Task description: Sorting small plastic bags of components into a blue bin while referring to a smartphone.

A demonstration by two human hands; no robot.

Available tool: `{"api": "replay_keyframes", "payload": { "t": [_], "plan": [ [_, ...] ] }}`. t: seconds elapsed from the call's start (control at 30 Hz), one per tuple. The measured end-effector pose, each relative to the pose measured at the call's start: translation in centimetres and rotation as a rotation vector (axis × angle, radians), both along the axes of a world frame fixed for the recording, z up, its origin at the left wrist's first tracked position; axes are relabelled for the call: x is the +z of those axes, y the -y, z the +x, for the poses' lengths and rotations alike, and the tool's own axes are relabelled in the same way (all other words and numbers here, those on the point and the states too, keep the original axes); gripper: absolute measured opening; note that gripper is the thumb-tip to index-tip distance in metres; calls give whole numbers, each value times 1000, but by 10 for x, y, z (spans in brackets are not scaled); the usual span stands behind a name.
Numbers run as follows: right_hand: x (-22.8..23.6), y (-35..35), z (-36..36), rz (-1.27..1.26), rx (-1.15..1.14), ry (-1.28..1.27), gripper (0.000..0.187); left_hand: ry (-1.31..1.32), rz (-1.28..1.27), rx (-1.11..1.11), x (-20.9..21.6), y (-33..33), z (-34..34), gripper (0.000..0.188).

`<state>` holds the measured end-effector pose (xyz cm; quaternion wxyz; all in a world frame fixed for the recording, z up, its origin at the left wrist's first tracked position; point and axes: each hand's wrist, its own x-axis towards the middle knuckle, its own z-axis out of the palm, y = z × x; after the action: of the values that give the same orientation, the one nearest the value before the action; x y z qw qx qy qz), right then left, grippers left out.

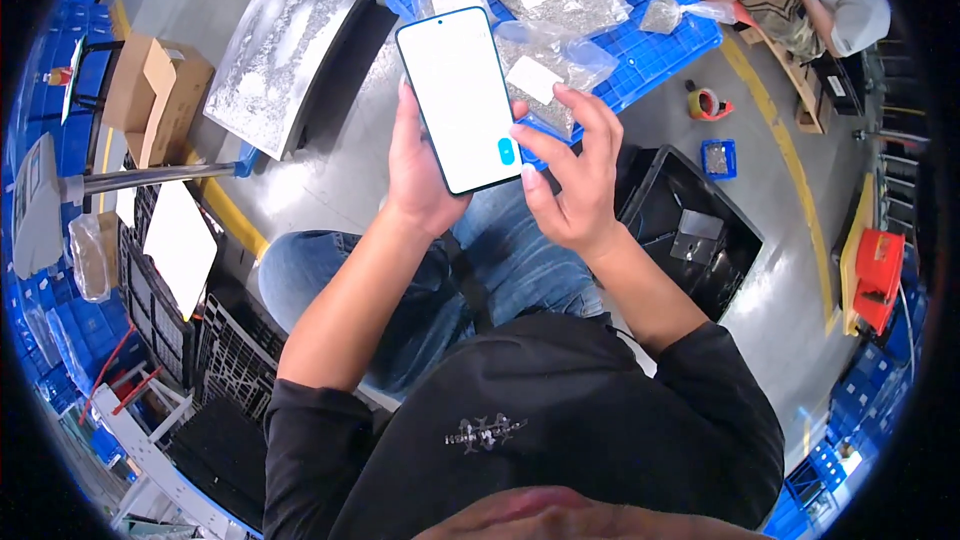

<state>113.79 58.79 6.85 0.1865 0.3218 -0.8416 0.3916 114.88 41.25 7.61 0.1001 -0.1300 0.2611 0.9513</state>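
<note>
Smartphone (460, 100) in question was a thin, rigid slab with a bright white screen, held up over the person's denim-clad knees and just in front of the blue crate (640, 50) of bagged metal parts. Left hand (420, 175) cradled it from behind and below — palm against the back, thumb along the left edge, fingers wrapped around out of sight, so closed on the phone. Right hand (575, 175) was spread open, its thumb at the lower right corner of the screen beside a small blue button; whether the pad actually touched the glass could not be told.

Judging from its look, the phone would be light but slick and fragile — glass front, smooth sides. Its long edges seemed the safest hold, with the palm supporting the back, as the left hand did.

Right of the phone, a black bin (690, 235) sat on the floor; left of it lay a grey metal tray (285, 60) of shiny small parts and a cardboard box (155, 95).
</note>
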Motion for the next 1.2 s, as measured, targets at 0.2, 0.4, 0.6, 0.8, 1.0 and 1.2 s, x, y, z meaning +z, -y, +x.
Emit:
{"api": "replay_keyframes", "payload": {
  "t": [0.2,0.4,0.6,0.8,1.0,1.2],
  "plan": [
    [1,2,-13,15,-18,-11,32,62,79,30,5,3,0,78],
    [-37,-23,-119,-267,-369,270,25,0,2,-3,7,6,0,79],
    [-81,-46,-213,148,-584,276,33,-60,-19,138,18,19,-12,74],
    [-87,-22,-252,276,-497,492,39,-55,27,217,19,39,-13,72],
    [-71,-1,-269,456,-482,557,42,3,31,286,23,39,-14,74],
    [-82,-4,-285,449,-428,521,41,-14,-4,275,24,37,-18,74]
  ]
}}
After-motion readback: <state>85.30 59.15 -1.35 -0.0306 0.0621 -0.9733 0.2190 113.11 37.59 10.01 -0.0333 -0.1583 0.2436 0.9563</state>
